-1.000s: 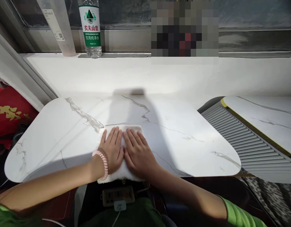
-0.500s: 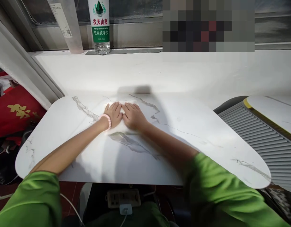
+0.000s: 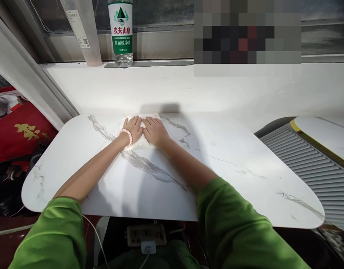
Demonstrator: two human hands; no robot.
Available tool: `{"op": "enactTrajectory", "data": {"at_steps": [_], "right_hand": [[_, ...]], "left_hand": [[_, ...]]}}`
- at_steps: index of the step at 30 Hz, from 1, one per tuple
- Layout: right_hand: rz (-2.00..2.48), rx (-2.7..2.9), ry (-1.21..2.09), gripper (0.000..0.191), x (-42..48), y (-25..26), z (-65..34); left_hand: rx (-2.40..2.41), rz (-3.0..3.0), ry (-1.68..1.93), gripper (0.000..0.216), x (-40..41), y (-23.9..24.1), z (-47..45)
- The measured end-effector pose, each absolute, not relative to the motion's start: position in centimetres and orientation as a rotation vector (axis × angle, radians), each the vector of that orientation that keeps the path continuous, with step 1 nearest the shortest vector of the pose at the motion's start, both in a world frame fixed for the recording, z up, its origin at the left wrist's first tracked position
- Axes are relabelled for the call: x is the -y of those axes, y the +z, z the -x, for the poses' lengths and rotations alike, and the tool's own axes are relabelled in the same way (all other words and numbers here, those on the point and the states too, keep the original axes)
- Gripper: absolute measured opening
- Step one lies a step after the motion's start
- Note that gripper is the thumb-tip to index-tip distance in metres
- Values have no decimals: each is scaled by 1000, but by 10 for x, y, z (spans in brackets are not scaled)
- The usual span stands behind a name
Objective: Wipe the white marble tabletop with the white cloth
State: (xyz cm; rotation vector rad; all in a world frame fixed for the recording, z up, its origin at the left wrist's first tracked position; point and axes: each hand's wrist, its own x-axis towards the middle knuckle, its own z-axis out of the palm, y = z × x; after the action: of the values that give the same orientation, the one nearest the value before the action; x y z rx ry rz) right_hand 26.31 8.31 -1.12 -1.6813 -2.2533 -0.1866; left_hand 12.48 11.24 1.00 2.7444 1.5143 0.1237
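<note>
Change: over the last second both hands shoved the white cloth (image 3: 144,129) from the near edge right across the marble table (image 3: 230,186) to its far side.
Hands: left hand (image 3: 133,129) and right hand (image 3: 154,130) lay flat, fingers spread, pressing on the cloth, not gripping.
Meaning: looked like one wipe stroke had reached full stretch.
Around: water bottle (image 3: 121,33) and a frosted tube (image 3: 82,31) stood on the sill, well apart from the cloth.
In the way: the wall just beyond the cloth.

The water bottle (image 3: 122,33) label reads "农夫山泉", "饮用纯净水" and "PURIFIED DRINKING WATER".
</note>
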Motion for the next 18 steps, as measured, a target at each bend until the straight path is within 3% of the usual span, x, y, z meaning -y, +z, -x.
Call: {"op": "enactTrajectory", "data": {"at_steps": [12,18], "right_hand": [[1475,2375,-167,57,88,-3,-201],[1382,2402,-75,60,102,0,-191]], "left_hand": [[-1452,-2871,177,58,65,12,-49],[-1448,-2884,215,58,85,10,-36]]}}
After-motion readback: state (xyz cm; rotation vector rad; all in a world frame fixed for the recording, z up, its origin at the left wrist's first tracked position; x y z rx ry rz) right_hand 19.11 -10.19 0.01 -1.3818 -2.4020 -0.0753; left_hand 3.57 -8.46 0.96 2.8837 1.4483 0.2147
